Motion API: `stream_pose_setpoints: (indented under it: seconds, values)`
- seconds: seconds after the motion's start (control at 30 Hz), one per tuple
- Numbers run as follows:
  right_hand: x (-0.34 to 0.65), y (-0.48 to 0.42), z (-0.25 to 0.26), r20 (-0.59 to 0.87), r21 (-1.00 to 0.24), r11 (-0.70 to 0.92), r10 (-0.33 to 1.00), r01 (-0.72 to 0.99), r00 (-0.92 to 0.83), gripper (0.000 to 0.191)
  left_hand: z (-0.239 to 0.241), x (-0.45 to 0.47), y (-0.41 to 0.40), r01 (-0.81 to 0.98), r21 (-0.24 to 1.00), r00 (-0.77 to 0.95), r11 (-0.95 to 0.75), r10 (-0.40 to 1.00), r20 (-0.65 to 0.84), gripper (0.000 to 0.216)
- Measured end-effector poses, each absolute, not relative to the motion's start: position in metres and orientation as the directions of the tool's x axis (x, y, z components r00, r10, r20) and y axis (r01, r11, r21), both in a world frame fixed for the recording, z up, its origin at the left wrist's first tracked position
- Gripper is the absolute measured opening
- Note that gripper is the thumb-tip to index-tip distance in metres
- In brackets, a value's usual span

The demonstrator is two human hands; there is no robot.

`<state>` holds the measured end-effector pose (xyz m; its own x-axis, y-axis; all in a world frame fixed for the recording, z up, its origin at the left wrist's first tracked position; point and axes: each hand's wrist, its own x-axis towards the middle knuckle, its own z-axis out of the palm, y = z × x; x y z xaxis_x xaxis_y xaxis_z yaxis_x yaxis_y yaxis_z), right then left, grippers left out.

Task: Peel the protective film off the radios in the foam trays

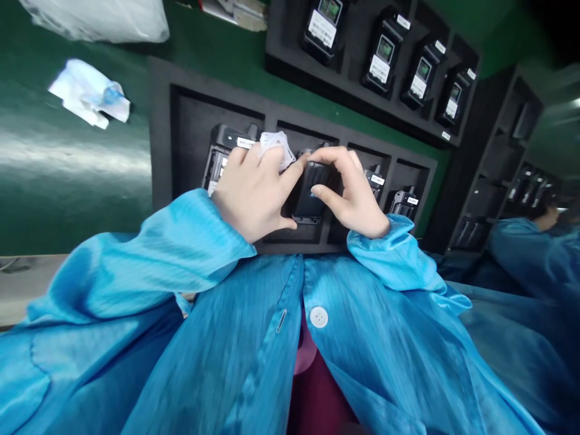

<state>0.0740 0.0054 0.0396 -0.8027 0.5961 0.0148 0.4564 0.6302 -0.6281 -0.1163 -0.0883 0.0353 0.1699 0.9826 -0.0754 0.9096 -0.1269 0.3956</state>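
1. Holding a small black rectangular device (pixel 309 192) between both hands, I see a short blue marking (pixel 312 194) on its face, too small to read.
2. White labels (pixel 379 68) sit on the black handsets (pixel 419 75) standing in the far black foam tray (pixel 281 48), but their print is illegible (small green screens (pixel 385 48) glow above them). Another labelled handset (pixel 220 158) lies in the left compartment of the near black foam tray (pixel 159 139).
3. My left hand (pixel 251 193) is half closed: thumb under the device's lower left corner, index finger at its upper edge, a white crumpled wipe (pixel 276 147) tucked between the fingers.
4. My right hand (pixel 356 196) pinches the device's right side, index finger curled over the top and thumb on the face.
5. The device is over the near tray's middle compartment; whether it rests on the foam I cannot tell.
6. Left of the tray stretches the green table mat (pixel 67 181), with a crumpled blue-and-white packet (pixel 88 93) and a clear plastic bag (pixel 99 18) farther off. A co-worker's blue sleeve (pixel 530 241) is near on my right.
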Motion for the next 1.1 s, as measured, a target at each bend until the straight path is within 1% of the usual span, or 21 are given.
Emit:
stream_pose_setpoints:
  seconds: [0.1, 0.33, 0.47, 0.6, 0.77, 0.97, 1.1]
  values:
    - [0.074, 0.005, 0.037, 0.036, -0.575, 0.667, 0.598, 0.473, -0.8, 0.038, 0.033, -0.116, -0.088, 0.909, 0.397, 0.171, -0.131, 0.983, -0.065, 0.093]
    - [0.07, -0.002, 0.031, 0.018, -0.452, 0.701, 0.625, 0.551, -0.78, 0.045, 0.032, -0.118, -0.09, 0.927, 0.342, 0.174, -0.154, 0.984, -0.028, 0.092]
    - [0.068, -0.004, 0.026, 0.049, -0.4, 0.708, 0.651, 0.582, -0.758, 0.049, 0.033, -0.118, -0.09, 0.919, 0.363, 0.171, -0.151, 0.985, -0.024, 0.096]
    - [0.066, -0.003, 0.026, 0.035, -0.394, 0.709, 0.647, 0.584, -0.762, 0.047, 0.033, -0.118, -0.089, 0.912, 0.384, 0.17, -0.14, 0.985, -0.043, 0.098]
    - [0.065, -0.002, 0.026, 0.008, -0.4, 0.694, 0.655, 0.598, -0.755, 0.047, 0.035, -0.117, -0.089, 0.911, 0.396, 0.166, -0.12, 0.983, -0.084, 0.097]
    - [0.064, -0.004, 0.023, -0.015, -0.463, 0.653, 0.671, 0.599, -0.742, 0.047, 0.034, -0.117, -0.089, 0.919, 0.369, 0.175, -0.137, 0.982, -0.073, 0.101]
    - [0.063, -0.009, 0.022, 0.012, -0.438, 0.665, 0.677, 0.605, -0.736, 0.042, 0.032, -0.118, -0.09, 0.918, 0.372, 0.172, -0.14, 0.984, -0.054, 0.1]
